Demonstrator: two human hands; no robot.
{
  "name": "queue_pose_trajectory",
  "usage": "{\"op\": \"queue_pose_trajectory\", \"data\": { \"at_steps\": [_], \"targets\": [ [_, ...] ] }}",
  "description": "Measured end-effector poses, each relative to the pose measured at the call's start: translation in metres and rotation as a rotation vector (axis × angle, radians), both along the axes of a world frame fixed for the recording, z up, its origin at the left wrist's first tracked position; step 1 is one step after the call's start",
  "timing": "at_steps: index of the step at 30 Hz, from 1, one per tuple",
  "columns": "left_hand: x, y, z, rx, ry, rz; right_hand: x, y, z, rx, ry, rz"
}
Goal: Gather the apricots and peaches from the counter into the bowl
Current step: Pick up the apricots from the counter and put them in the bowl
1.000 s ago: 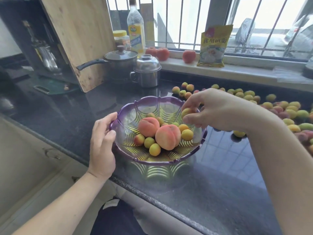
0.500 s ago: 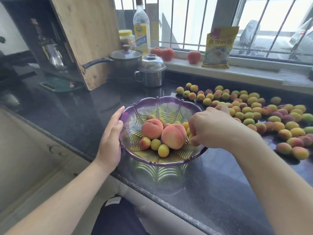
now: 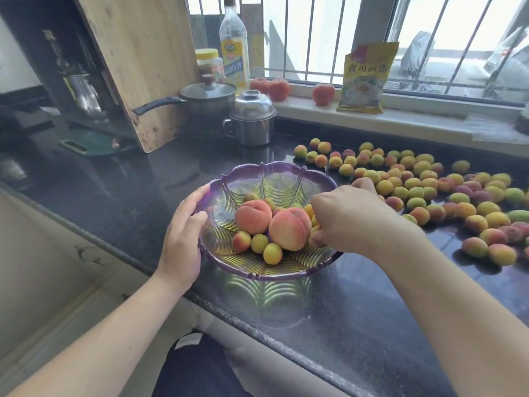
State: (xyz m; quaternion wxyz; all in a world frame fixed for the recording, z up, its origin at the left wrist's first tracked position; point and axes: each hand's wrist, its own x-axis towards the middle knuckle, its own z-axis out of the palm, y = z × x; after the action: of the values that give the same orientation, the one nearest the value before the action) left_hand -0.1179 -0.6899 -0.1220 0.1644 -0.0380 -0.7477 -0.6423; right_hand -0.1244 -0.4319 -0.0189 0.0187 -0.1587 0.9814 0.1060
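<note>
A purple glass bowl [image 3: 272, 169] stands on the black counter near its front edge. Inside lie two peaches [image 3: 253, 216] [image 3: 287, 232] and several small apricots [image 3: 271, 253]. My left hand [image 3: 183, 233] grips the bowl's left rim, thumb over the edge. My right hand [image 3: 349, 222] reaches down into the bowl's right side, fingers curled round a yellow apricot [image 3: 315, 230] beside the nearer peach. Many loose apricots [image 3: 429, 190] lie spread over the counter to the right of the bowl.
Behind the bowl stand a lidded steel mug [image 3: 250, 121] and a lidded saucepan [image 3: 206, 103]. A wooden board [image 3: 137, 61] leans at the back left. On the sill are red round fruits [image 3: 279, 88], a bottle [image 3: 233, 44] and a yellow bag [image 3: 365, 78].
My right hand came down from above the bowl's far rim into its right side with the apricot. My left hand stayed on the left rim.
</note>
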Motion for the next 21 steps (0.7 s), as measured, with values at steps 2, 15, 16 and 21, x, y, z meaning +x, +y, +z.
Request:
{"op": "queue_pose_trajectory", "data": {
  "at_steps": [2, 15, 16, 21],
  "targets": [
    [0.001, 0.001, 0.001, 0.0, 0.004, 0.0, -0.003, 0.007, 0.011, -0.089, -0.017, -0.033],
    [0.004, 0.003, 0.004, -0.056, 0.028, 0.024, -0.058, 0.079, -0.039, -0.271, 0.134, -0.488],
    [0.005, 0.004, 0.004, -0.076, 0.044, 0.032, -0.058, 0.079, -0.041, -0.25, 0.139, -0.478],
    [0.008, 0.005, 0.003, -0.164, 0.094, 0.028, -0.059, 0.082, -0.045, -0.316, 0.143, -0.502]
  ]
}}
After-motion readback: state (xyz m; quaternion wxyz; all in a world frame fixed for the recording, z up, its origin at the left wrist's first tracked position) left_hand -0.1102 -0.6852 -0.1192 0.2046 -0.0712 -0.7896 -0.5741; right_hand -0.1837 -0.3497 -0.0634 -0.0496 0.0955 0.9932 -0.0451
